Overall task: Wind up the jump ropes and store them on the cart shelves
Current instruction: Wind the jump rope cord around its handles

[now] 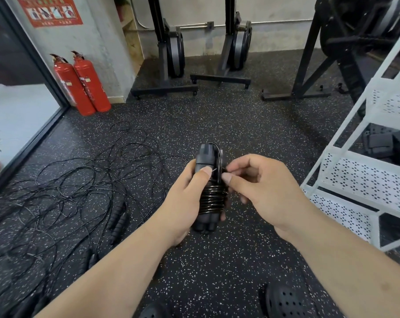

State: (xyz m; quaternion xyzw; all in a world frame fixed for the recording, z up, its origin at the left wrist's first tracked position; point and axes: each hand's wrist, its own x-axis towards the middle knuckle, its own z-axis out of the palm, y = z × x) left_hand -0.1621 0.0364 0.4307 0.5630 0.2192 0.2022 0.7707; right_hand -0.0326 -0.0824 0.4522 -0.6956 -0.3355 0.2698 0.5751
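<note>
We hold the wound jump rope (pixel 210 199) out in front of us above the speckled rubber floor (pixel 217 120), its two black handles side by side and upright, the thin black cord coiled in tight turns round their middle. Our left hand (pixel 183 203) grips the handles from the left, fingers curled behind them and the thumb pressed flat on the front. Our right hand (pixel 263 187) pinches the loose loop of cord between thumb and forefinger just beside the upper part of the handles; its other fingers curl loosely underneath. To the right stands the white cart (pixel 325 180) with perforated metal shelves; the lowest shelves show bare metal, and dark padded items (pixel 387 145) lie on a higher one, though we cannot tell what they are. On the floor to our left more jump ropes (pixel 68 180) lie in a loose tangle, handles among the cords. Farther off, two red fire extinguishers (pixel 82 83) stand against the wall.
</note>
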